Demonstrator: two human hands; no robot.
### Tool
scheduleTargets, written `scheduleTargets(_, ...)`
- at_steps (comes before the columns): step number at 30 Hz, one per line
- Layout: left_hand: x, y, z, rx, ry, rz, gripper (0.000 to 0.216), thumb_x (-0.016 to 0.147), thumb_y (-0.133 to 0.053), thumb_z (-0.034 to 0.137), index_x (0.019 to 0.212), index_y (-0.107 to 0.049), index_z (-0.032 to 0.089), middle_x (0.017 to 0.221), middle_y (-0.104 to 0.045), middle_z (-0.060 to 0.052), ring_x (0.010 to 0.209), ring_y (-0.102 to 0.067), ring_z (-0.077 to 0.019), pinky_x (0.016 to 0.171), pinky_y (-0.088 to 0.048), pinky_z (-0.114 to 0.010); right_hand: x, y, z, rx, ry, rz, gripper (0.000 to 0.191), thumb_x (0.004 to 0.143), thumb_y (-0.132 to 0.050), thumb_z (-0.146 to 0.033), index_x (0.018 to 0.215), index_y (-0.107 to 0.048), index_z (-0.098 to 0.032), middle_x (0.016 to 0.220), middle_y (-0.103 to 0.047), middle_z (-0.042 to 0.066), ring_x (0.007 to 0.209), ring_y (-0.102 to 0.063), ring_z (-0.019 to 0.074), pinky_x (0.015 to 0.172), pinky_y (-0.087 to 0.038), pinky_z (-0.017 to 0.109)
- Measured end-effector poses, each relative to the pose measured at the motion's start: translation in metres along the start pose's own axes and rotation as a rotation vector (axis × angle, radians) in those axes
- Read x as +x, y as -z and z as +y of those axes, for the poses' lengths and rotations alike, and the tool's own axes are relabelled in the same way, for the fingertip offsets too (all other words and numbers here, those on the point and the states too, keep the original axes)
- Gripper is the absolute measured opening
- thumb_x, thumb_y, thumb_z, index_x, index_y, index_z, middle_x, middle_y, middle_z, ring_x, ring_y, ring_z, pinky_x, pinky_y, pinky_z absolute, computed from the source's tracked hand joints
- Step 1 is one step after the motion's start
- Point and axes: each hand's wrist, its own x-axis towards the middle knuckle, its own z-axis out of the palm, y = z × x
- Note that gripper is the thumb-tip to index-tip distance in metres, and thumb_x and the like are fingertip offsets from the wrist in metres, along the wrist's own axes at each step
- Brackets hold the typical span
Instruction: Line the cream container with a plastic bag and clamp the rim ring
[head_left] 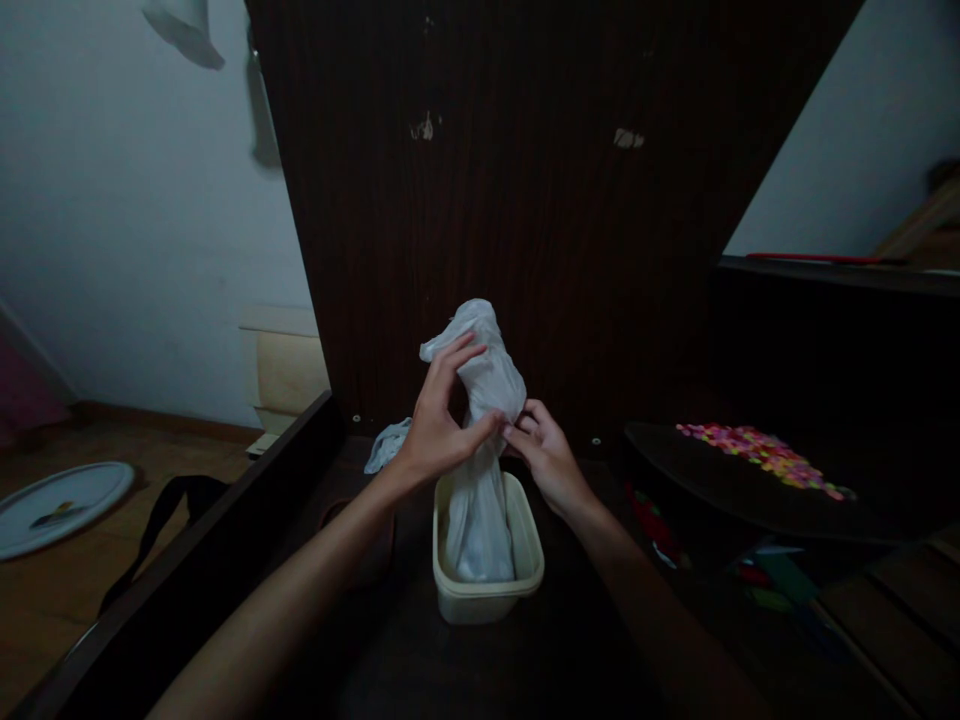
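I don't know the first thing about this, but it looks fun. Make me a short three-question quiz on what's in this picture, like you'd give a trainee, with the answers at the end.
1. True or false: the left hand and the right hand both touch the white plastic bag.

2. Where is the lower end of the bag?
a) on the wooden floor
b) inside the pale tub
c) on the cardboard

3. Fill in the blank: from the person's viewpoint, the small bright pieces lie to the ____ of the tub.

Key:
1. True
2. b
3. right
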Motion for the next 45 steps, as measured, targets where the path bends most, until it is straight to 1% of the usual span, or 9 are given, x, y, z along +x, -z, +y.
scheduleTargets(10,0.009,0.045,-0.002,0.324,-0.221,0.136,0.085,0.085,-0.075,0.038,0.154,-0.026,0.032,0.168,-0.015,-0.013,0.15,-0.03,-0.0361,0.113,-0.043,-0.05,0.017,0.011,0.003,0.249,-0.176,0.039,0.031,0.063,-0.074,-0.024,0.091,-0.063,-0.023,0.076,-0.069,-0.003,0.065,-0.061,0.014,0.058,-0.046,0.024)
scheduleTargets(14,0.012,0.045,-0.005,0.284,0.015,0.209,0.089,0.077,-0.08,0.041,0.152,-0.034,0.024,0.158,-0.038,-0.018,0.139,-0.048,-0.0334,0.102,-0.051,-0.045,0.025,0.007,0.011,0.235,-0.229,-0.045,0.028,0.062,-0.074,-0.022,0.089,-0.068,-0.023,0.078,-0.071,-0.002,0.065,-0.061,0.0147,0.058,-0.046,0.025)
scheduleTargets(17,0.018,0.045,-0.004,0.127,0.295,0.082,0.046,0.077,-0.075,0.046,0.109,-0.069,0.012,0.104,-0.074,-0.01,0.096,-0.07,-0.0262,0.08,-0.057,-0.034,0.027,0.002,0.015,0.189,-0.261,-0.112,0.032,0.059,-0.079,-0.023,0.089,-0.069,-0.022,0.079,-0.072,-0.002,0.068,-0.062,0.0154,0.061,-0.048,0.025)
scheduleTargets(21,0.03,0.05,0.004,-0.133,0.576,0.048,0.045,0.073,-0.073,0.052,0.052,-0.059,0.015,0.051,-0.056,0.002,0.051,-0.054,-0.0119,0.048,-0.042,-0.022,0.03,0.001,0.012,0.002,-0.192,-0.093,0.029,0.067,-0.08,-0.035,0.09,-0.067,-0.022,0.085,-0.071,-0.001,0.077,-0.063,0.0162,0.066,-0.048,0.026)
scheduleTargets(25,0.045,0.056,0.017,-0.395,0.714,0.143,0.035,0.071,-0.074,0.043,0.055,-0.058,0.016,0.049,-0.055,0.002,0.041,-0.048,-0.0101,0.039,-0.04,-0.021,0.025,0.002,-0.005,-0.114,0.021,0.058,0.029,0.077,-0.072,-0.048,0.087,-0.063,-0.023,0.085,-0.066,0.0,0.075,-0.06,0.015,0.062,-0.044,0.025)
scheduleTargets(28,0.056,0.057,0.029,-0.467,0.725,0.192,0.028,0.079,-0.067,0.036,0.061,-0.06,0.016,0.048,-0.054,0.003,0.038,-0.047,-0.0095,0.038,-0.041,-0.021,0.014,-0.006,-0.023,-0.23,0.197,-0.072,0.03,0.08,-0.072,-0.049,0.095,-0.064,-0.024,0.093,-0.067,0.002,0.081,-0.061,0.017,0.066,-0.046,0.028)
scheduleTargets(34,0.067,0.05,0.054,-0.512,0.601,0.019,0.035,0.086,-0.065,0.041,0.064,-0.06,0.015,0.058,-0.061,0.001,0.045,-0.056,-0.0094,0.051,-0.052,-0.023,0.003,-0.027,-0.034,-0.59,0.384,-0.167,0.023,0.082,-0.074,-0.043,0.088,-0.068,-0.022,0.086,-0.066,0.003,0.08,-0.059,0.0196,0.071,-0.046,0.032)
scheduleTargets(39,0.061,0.053,0.061,-0.239,0.375,-0.074,0.028,0.087,-0.067,0.033,0.11,-0.068,0.017,0.08,-0.07,-0.002,0.063,-0.065,-0.0143,0.052,-0.05,-0.022,0.01,-0.024,-0.032,-0.203,0.143,-0.099,0.042,0.08,-0.07,-0.062,0.088,-0.069,-0.02,0.081,-0.07,0.003,0.077,-0.064,0.0216,0.071,-0.051,0.034)
scheduleTargets(45,0.042,0.068,0.029,0.196,0.258,-0.059,0.065,0.079,-0.076,0.045,0.133,-0.054,0.017,0.129,-0.065,-0.015,0.119,-0.062,-0.03,0.098,-0.051,-0.044,0.015,-0.008,-0.039,0.132,-0.049,-0.079,0.044,0.07,-0.08,-0.056,0.099,-0.069,-0.024,0.09,-0.076,0.004,0.09,-0.072,0.0256,0.083,-0.058,0.04)
